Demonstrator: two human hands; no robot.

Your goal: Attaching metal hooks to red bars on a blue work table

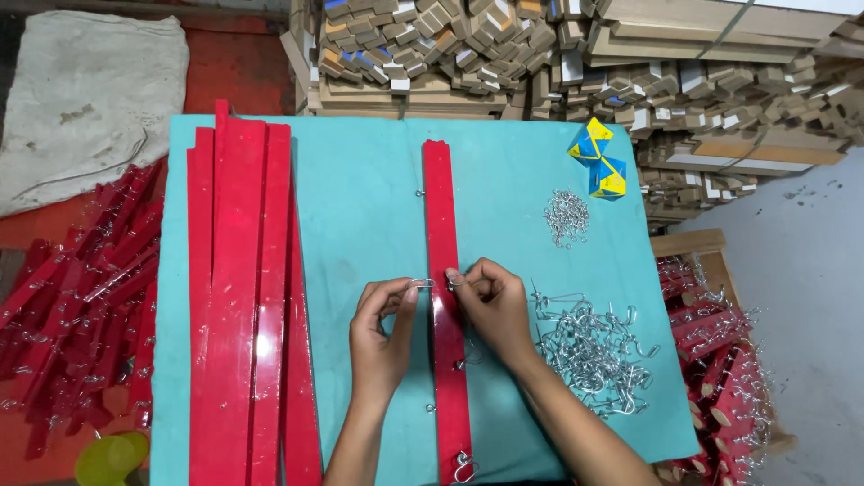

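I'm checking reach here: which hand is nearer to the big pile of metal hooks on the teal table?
Right. The right hand sits just beside the big pile of metal hooks, on the pile's left. The left hand lies farther off, across the red strip.

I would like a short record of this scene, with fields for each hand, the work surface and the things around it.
left hand: pinches a small metal hook at the strip's left edge
right hand: pinches a hook on the strip
strip: red, lies lengthwise on the mat
mat: teal
stack: red strips, left on the mat
hooks: loose pile, right of the hands
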